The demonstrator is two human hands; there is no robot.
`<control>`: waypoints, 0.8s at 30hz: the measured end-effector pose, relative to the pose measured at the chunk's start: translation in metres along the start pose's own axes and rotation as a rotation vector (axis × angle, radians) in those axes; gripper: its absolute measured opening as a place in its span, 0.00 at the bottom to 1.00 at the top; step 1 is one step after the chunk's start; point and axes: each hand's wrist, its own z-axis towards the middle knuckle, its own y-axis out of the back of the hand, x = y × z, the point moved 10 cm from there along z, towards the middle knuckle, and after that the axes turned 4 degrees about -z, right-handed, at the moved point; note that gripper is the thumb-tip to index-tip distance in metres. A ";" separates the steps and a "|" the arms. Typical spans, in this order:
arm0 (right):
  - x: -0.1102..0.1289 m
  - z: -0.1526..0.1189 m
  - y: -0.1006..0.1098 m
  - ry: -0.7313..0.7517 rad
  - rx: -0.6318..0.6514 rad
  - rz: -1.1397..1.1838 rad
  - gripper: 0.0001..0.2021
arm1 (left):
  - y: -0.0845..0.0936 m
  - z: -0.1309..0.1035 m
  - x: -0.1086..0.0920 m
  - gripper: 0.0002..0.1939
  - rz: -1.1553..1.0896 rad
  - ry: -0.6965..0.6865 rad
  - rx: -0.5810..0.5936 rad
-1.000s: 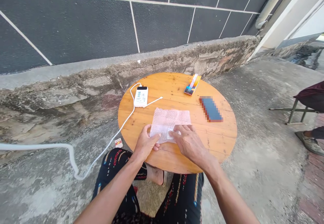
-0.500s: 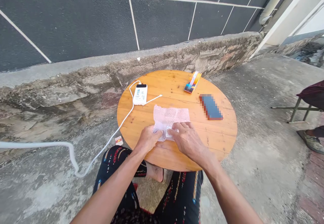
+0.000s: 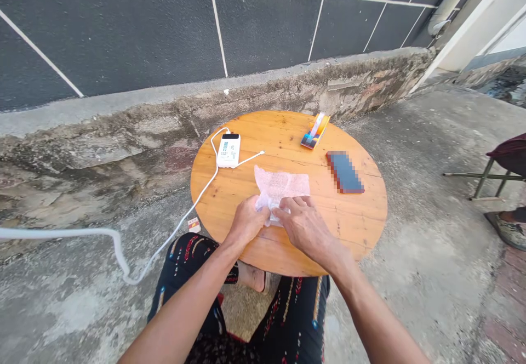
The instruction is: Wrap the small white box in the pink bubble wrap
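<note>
My left hand (image 3: 249,219) clamps crumpled bubble wrap (image 3: 283,184) toward the near edge of a round wooden table (image 3: 357,221).
My right hand (image 3: 306,224) presses beside it; whether those fingertips pinch, I cannot tell. The dimpled, pinkish sheet should prove light, soft and slippery, best held by its edges. Beyond: a smooth white box (image 3: 229,151) toward the left edge, glossy tape (image 3: 317,126) by the far edge.

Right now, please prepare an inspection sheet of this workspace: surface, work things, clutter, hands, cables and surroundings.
Surface: round wooden table, some dark marks.
Work things: pinkish bubble wrap, crumpled at its near part.
Clutter: white device, tape dispenser, pixelated rectangular object.
Hands: left hand grips the bubble wrap; right hand touches it, grip unclear.
Cables: white cable trails over the table's left edge.
Surroundings: dark wall behind; stool and shoe at right.
</note>
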 end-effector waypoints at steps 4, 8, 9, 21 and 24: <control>0.000 0.000 0.000 -0.004 -0.002 0.005 0.13 | -0.005 -0.001 0.006 0.06 -0.099 0.063 0.015; -0.001 0.000 0.000 -0.006 -0.004 0.017 0.12 | -0.004 -0.007 0.001 0.05 -0.173 0.074 0.018; -0.001 0.000 0.000 -0.007 -0.004 0.023 0.12 | -0.003 -0.008 -0.001 0.04 -0.183 0.071 0.019; -0.006 -0.001 0.003 -0.025 -0.035 0.137 0.09 | -0.003 -0.020 -0.016 0.05 -0.137 -0.059 -0.052; -0.012 -0.002 0.005 -0.065 -0.079 0.207 0.13 | -0.003 -0.022 -0.023 0.07 -0.069 -0.109 -0.056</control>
